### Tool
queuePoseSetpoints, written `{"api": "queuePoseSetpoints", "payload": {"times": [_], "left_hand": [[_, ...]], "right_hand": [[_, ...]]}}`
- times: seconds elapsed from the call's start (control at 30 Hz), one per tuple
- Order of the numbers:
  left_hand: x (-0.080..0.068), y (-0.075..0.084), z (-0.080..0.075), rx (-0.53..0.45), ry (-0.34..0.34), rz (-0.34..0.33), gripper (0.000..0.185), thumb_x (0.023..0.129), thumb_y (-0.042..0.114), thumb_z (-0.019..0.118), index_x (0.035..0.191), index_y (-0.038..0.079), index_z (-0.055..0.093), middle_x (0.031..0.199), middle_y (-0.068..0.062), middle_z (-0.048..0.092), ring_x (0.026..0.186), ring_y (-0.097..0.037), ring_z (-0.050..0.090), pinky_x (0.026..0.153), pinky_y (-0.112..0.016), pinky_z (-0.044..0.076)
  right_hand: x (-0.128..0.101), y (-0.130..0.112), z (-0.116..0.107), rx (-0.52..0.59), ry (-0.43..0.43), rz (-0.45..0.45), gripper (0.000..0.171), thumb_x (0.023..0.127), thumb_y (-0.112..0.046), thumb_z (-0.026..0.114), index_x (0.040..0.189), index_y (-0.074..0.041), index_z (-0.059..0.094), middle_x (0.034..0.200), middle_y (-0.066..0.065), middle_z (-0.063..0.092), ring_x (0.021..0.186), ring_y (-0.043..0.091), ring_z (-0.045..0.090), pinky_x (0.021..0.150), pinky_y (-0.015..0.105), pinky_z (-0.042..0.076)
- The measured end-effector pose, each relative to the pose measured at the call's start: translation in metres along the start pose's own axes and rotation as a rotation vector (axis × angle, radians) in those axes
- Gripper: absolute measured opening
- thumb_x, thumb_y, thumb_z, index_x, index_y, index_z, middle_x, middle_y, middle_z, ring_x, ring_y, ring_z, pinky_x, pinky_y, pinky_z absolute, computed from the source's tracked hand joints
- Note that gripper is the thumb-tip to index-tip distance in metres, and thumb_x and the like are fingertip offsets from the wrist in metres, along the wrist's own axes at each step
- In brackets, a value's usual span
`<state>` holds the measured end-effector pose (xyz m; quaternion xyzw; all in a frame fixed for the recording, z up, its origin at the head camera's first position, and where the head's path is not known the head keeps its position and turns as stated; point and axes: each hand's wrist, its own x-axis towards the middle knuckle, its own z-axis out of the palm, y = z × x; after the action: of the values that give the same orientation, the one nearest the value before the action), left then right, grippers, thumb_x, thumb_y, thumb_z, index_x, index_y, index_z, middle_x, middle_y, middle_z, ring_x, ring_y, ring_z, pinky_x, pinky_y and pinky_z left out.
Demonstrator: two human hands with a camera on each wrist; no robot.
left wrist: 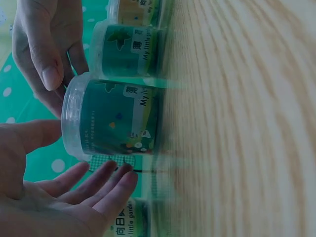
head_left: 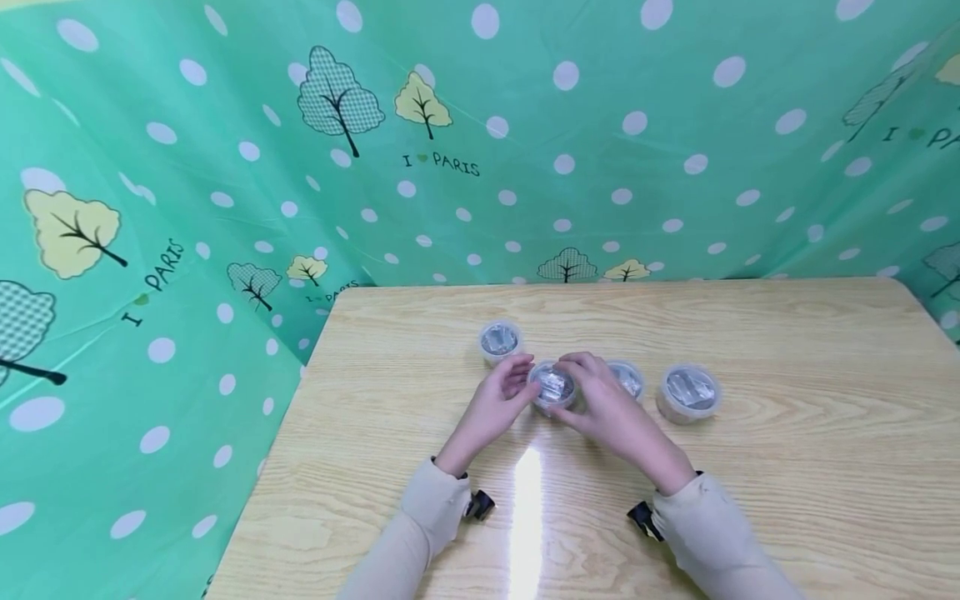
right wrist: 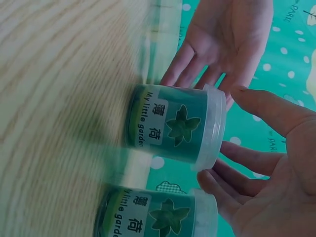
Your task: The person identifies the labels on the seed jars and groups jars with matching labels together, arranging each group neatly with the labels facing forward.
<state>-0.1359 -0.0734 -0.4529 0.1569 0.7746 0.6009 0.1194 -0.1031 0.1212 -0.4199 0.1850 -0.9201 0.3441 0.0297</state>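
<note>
Several small clear-lidded jars with green labels stand on a wooden table [head_left: 750, 333]. Both hands flank the middle jar [head_left: 552, 387], which stands upright on the table. My left hand [head_left: 517, 385] lies at its left side; in the left wrist view this hand [left wrist: 84, 155] has nearly straight fingers [left wrist: 108, 182] beside the jar [left wrist: 118, 121]. My right hand [head_left: 581, 375] arches over the right side. In the right wrist view its thumb [right wrist: 261, 103] and fingers [right wrist: 217, 185] sit on either side of the jar's lid [right wrist: 215, 126], barely touching.
Another jar [head_left: 500, 340] stands behind and to the left. Two more jars [head_left: 627, 379] [head_left: 688, 392] stand to the right, the nearer one partly behind my right hand. A green dotted cloth [head_left: 480, 125] walls the table at the back and left.
</note>
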Motion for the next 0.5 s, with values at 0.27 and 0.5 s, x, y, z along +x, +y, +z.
{"api": "queuePoseSetpoints", "payload": {"times": [0.27, 0.5], "left_hand": [[0.0014, -0.0042, 0.0005, 0.051, -0.028, -0.014, 0.048, 0.099, 0.022, 0.06, 0.141, 0.002, 0.048, 0.135, -0.017, 0.058, 0.126, -0.029, 0.056, 0.111, -0.039, 0.046], [0.0014, -0.0065, 0.0015, 0.074, -0.018, -0.02, 0.046, 0.099, 0.025, 0.061, 0.139, 0.004, 0.051, 0.131, -0.016, 0.061, 0.122, -0.029, 0.059, 0.106, -0.039, 0.05]], "right_hand": [[0.0006, -0.0004, 0.0041, -0.004, 0.003, -0.01, 0.066, 0.08, -0.016, 0.083, 0.135, 0.004, 0.053, 0.136, 0.022, 0.052, 0.126, 0.039, 0.048, 0.105, 0.056, 0.047], [0.002, -0.0005, 0.0077, -0.014, 0.011, -0.015, 0.064, 0.079, -0.01, 0.083, 0.134, 0.004, 0.054, 0.135, 0.021, 0.052, 0.125, 0.038, 0.048, 0.104, 0.055, 0.049]]}}
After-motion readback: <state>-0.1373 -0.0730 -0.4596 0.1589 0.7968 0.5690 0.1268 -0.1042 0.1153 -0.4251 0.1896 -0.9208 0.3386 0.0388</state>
